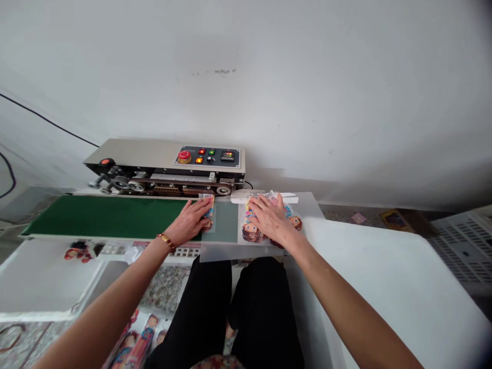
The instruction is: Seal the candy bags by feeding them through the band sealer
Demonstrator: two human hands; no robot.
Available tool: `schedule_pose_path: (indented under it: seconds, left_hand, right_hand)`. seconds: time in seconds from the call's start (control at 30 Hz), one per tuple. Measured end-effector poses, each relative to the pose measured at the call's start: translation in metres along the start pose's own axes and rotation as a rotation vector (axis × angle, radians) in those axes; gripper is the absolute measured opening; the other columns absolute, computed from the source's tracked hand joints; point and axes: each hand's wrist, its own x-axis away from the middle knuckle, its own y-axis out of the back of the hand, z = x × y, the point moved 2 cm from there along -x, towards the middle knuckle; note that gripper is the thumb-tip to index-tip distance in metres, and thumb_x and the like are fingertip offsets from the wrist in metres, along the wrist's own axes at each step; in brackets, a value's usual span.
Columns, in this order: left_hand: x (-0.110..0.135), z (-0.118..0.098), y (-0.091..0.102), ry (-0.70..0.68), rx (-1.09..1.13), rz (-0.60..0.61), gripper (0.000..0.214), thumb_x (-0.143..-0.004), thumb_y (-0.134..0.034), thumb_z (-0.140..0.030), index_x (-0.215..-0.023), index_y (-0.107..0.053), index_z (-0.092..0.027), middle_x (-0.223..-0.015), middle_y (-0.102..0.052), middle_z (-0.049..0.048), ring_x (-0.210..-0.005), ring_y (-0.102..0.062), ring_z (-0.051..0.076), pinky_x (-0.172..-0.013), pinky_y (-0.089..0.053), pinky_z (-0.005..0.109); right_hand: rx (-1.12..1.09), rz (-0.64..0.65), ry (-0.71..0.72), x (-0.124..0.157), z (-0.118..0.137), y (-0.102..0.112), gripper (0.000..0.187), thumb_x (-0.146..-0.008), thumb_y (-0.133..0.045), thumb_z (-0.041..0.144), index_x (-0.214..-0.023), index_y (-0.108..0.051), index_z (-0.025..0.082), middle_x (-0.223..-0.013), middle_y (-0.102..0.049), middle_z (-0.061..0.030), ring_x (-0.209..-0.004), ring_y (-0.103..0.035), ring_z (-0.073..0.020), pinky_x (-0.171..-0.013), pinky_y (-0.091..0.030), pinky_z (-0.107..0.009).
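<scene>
A clear plastic packet [208, 225] with a colourful cartoon figure lies at the right end of the green conveyor belt, its upper edge by the sealing machine [161, 154]. My left hand [191, 219] rests on this packet, fingers stretched flat over it. To the right, several similar cartoon packets [251, 231] lie overlapping on a pale plate beside the belt. Spread over them is my right hand [272, 218], palm down, with its thumb towards the white guide strip [288, 199]. The packets' middle parts are hidden under my fingers.
The green belt [115, 218] runs left along the machine, whose panel has a red stop button [184, 156] and lit switches. A white surface [384, 277] is at right. More cartoon packets [134, 343] lie below left. Grey crates [461, 251] stand far right.
</scene>
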Motion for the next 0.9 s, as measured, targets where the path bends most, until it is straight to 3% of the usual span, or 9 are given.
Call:
schedule_pose_path:
  seconds: [0.1, 0.2, 0.3, 0.37, 0.43, 0.5, 0.57, 0.67, 0.9]
  left_hand:
    - [0.023, 0.033, 0.010, 0.093, -0.038, -0.013, 0.053, -0.098, -0.044, -0.035, -0.150, -0.049, -0.025, -0.157, -0.047, 0.0099, -0.149, -0.038, 0.031, -0.122, -0.024, 0.062]
    - [0.037, 0.043, 0.019, 0.216, -0.118, -0.168, 0.048, -0.097, -0.043, -0.030, -0.144, -0.056, -0.025, -0.151, -0.055, 0.0122, -0.145, -0.043, 0.035, -0.119, -0.022, 0.068]
    - [0.026, 0.009, 0.016, 0.215, -0.127, -0.312, 0.042, -0.099, -0.040, -0.027, -0.134, -0.063, -0.021, -0.141, -0.063, 0.0145, -0.137, -0.054, 0.032, -0.122, -0.021, 0.063]
    - [0.007, -0.030, 0.005, 0.107, -0.064, -0.281, 0.038, -0.101, -0.040, -0.026, -0.130, -0.064, -0.021, -0.135, -0.067, 0.0124, -0.132, -0.058, 0.027, -0.124, -0.023, 0.058]
    - [-0.014, -0.067, -0.008, -0.008, -0.015, -0.203, 0.039, -0.102, -0.040, -0.025, -0.134, -0.061, -0.020, -0.143, -0.062, 0.0111, -0.139, -0.051, 0.025, -0.125, -0.024, 0.053]
    - [-0.030, -0.090, -0.019, -0.045, 0.001, -0.144, 0.041, -0.101, -0.042, -0.024, -0.139, -0.057, -0.018, -0.150, -0.056, 0.0123, -0.144, -0.046, 0.026, -0.125, -0.024, 0.054]
    - [-0.035, -0.097, -0.026, -0.029, -0.008, -0.118, 0.043, -0.101, -0.043, -0.023, -0.142, -0.054, -0.016, -0.153, -0.052, 0.0141, -0.145, -0.045, 0.028, -0.126, -0.021, 0.057]
    - [-0.028, -0.088, -0.029, 0.006, -0.023, -0.126, 0.044, -0.102, -0.042, -0.026, -0.143, -0.053, -0.015, -0.153, -0.051, 0.0157, -0.145, -0.044, 0.030, -0.125, -0.019, 0.060]
    - [-0.022, -0.073, -0.025, -0.034, -0.027, -0.117, 0.046, -0.101, -0.040, -0.026, -0.144, -0.053, -0.016, -0.154, -0.051, 0.0158, -0.145, -0.043, 0.029, -0.125, -0.021, 0.059]
  right_hand:
    - [-0.010, -0.012, -0.025, 0.000, 0.002, 0.002, 0.033, -0.105, -0.049, 0.028, -0.136, -0.056, 0.021, -0.150, -0.050, -0.0114, -0.139, -0.041, -0.0319, -0.119, -0.010, -0.073]
    - [-0.018, -0.019, -0.019, -0.007, 0.009, 0.002, 0.035, -0.105, -0.049, 0.029, -0.138, -0.056, 0.018, -0.148, -0.052, -0.0131, -0.138, -0.043, -0.0305, -0.121, -0.006, -0.070]
    - [-0.045, 0.000, 0.032, -0.021, 0.019, -0.001, 0.036, -0.106, -0.048, 0.032, -0.139, -0.056, 0.020, -0.147, -0.054, -0.0107, -0.139, -0.043, -0.0294, -0.122, -0.002, -0.069]
    - [-0.076, 0.016, 0.042, -0.027, 0.022, -0.002, 0.038, -0.107, -0.046, 0.034, -0.142, -0.054, 0.023, -0.150, -0.052, -0.0087, -0.141, -0.041, -0.0298, -0.122, -0.006, -0.070]
    - [-0.090, 0.018, 0.028, -0.026, 0.021, -0.002, 0.040, -0.107, -0.044, 0.032, -0.145, -0.051, 0.023, -0.152, -0.049, -0.0092, -0.143, -0.039, -0.0310, -0.121, -0.010, -0.072]
    - [-0.075, 0.001, 0.007, -0.017, 0.016, 0.000, 0.041, -0.107, -0.044, 0.028, -0.146, -0.050, 0.020, -0.152, -0.049, -0.0116, -0.143, -0.039, -0.0320, -0.120, -0.012, -0.072]
    - [-0.053, -0.011, 0.001, -0.005, 0.010, 0.001, 0.040, -0.105, -0.047, 0.024, -0.145, -0.051, 0.019, -0.149, -0.051, -0.0130, -0.142, -0.040, -0.0324, -0.120, -0.010, -0.071]
    - [-0.045, 0.007, 0.008, 0.007, 0.006, 0.002, 0.036, -0.104, -0.050, 0.022, -0.139, -0.057, 0.020, -0.146, -0.055, -0.0118, -0.140, -0.043, -0.0329, -0.121, -0.009, -0.071]
    - [-0.044, -0.007, 0.009, -0.003, 0.018, 0.000, 0.033, -0.106, -0.046, 0.025, -0.135, -0.061, 0.022, -0.145, -0.056, -0.0102, -0.139, -0.042, -0.0322, -0.120, -0.008, -0.073]
